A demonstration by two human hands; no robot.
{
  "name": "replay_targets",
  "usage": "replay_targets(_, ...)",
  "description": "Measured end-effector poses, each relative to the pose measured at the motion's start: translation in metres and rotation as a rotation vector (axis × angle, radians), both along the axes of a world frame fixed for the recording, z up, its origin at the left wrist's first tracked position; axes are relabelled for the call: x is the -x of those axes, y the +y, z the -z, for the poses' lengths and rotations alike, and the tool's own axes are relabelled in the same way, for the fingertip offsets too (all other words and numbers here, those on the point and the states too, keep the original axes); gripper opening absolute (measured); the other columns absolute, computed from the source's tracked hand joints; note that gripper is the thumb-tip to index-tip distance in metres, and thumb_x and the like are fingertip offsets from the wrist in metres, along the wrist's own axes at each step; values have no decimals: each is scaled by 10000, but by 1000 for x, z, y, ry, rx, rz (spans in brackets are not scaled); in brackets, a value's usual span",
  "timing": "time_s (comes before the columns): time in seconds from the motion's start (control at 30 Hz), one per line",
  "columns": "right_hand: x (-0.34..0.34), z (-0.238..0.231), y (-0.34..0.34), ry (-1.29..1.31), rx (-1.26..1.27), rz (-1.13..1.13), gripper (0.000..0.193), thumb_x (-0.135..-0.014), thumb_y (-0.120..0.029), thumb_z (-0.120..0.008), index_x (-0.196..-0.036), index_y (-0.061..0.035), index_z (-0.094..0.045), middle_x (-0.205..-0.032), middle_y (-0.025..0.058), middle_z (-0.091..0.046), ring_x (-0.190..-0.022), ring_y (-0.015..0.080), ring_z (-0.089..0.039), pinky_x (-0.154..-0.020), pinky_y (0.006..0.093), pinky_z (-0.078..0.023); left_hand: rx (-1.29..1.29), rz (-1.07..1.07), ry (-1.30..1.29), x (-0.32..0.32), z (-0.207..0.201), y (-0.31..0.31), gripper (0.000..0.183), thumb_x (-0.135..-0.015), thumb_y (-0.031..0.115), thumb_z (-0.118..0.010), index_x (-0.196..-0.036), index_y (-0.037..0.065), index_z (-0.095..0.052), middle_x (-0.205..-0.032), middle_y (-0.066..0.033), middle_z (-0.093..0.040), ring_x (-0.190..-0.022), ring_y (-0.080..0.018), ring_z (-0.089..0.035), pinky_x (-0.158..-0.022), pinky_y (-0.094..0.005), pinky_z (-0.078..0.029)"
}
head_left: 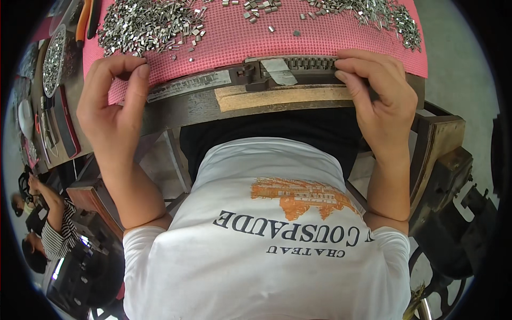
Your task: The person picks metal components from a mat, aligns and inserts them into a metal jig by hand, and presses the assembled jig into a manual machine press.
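A long dark metal jig (pixel 256 80) lies along the near edge of the table, with a row of small metal links (pixel 314 63) set in its right part. At the right end of that row is my right hand (pixel 381 88), its thumb and forefinger closed in a pinch; what sits between them is too small to make out. My left hand (pixel 114 101) is beyond the jig's left end, over the pink mat (pixel 229 34), beside a heap of small metal pieces (pixel 152 26). Its thumb and forefinger also pinch together, and their contents cannot be made out.
Another heap of small metal parts (pixel 368 13) lies at the far right of the mat. Orange-handled pliers (pixel 82 24) and a clear container of metal pieces (pixel 56 58) are at the left. Dark machinery (pixel 448 208) stands at my right. A co-worker (pixel 53 226) is at the lower left.
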State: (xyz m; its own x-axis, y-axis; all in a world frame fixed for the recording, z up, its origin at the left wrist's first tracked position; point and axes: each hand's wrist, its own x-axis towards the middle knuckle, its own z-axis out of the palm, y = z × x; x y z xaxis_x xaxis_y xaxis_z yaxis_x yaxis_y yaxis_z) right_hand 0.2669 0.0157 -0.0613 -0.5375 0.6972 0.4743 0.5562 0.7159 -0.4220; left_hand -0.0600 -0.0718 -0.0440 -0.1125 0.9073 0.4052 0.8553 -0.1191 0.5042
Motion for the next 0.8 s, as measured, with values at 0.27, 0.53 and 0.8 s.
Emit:
replay_targets(0.27,-5,4,8,93,68,15,141,-809,-7,-769,-935,-64,-742,-915,42,-743,-846,215,-690,-827,322,-492,-50,320,-229,-69,6,28,101,-854,-26,-703,-949,-2,-677,-950,-101,-692,-885,-250,-666,-804,-330,-518)
replay_targets(0.53,-31,21,8,535,144,99,184,-984,17,-648,-1151,3,-724,-964,65,-745,-780,105,-664,-715,227,-512,5,389,-111,-122,3,47,124,-798,-20,-749,-912,17,-719,-992,-92,-702,-832,-188,-660,-729,-291,-517)
replay_targets(0.8,-55,30,11,573,34,132,214,-929,-32,-741,-1136,15,-714,-1031,56,-755,-781,127,-618,-743,244,-496,-82,363,33,-147,11,62,162,-739,7,-782,-877,77,-734,-929,-53,-717,-801,-213,-676,-709,-308,-504)
